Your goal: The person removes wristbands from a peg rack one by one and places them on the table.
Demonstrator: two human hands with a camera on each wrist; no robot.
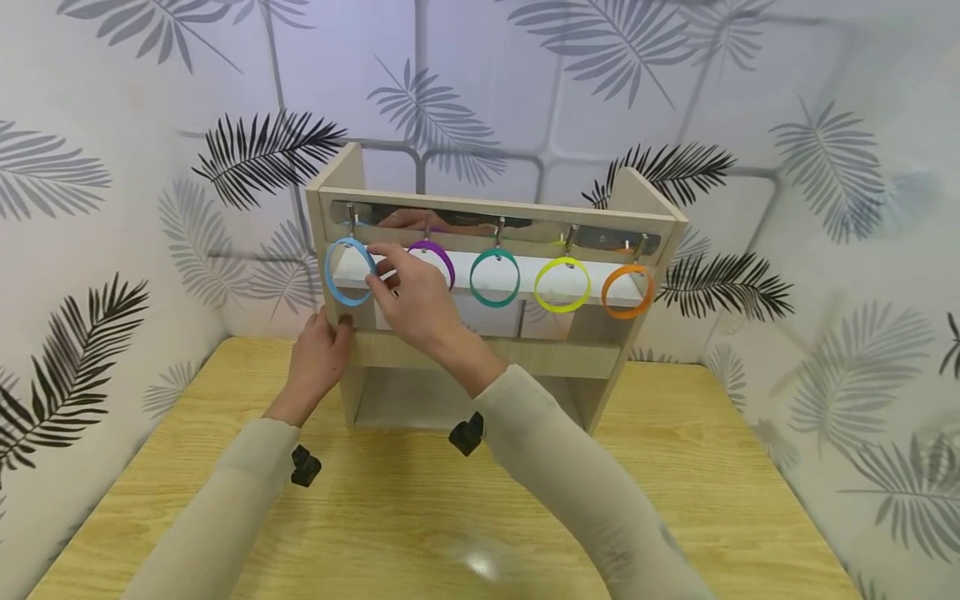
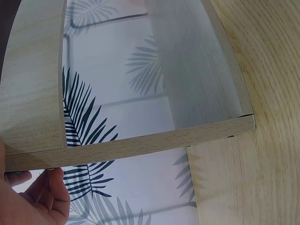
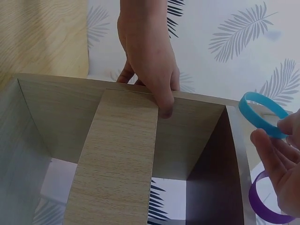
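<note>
My right hand point(image 1: 416, 296) pinches the right side of a light-blue wristband point(image 3: 255, 118) between thumb and fingers, at the leftmost hook point(image 1: 351, 218) of a metal strip. Behind that hand, a purple wristband point(image 1: 452, 268) hangs from its own hook, partly covered. Green point(image 1: 495, 303), yellow point(image 1: 562, 308) and orange point(image 1: 627, 314) wristbands hang in a row to the right. Low on the left, my left hand point(image 1: 318, 354) grips the side panel point(image 2: 140, 144) of a pale wooden shelf unit point(image 1: 487, 354); its thumb lies on the inner face, seen in the right wrist view.
The shelf unit stands on a wood-grain table point(image 1: 390, 517) near a leaf-patterned wall point(image 1: 480, 75). Its lower compartment point(image 1: 412, 396) faces me. Small black devices point(image 1: 467, 433) sit at both wrists.
</note>
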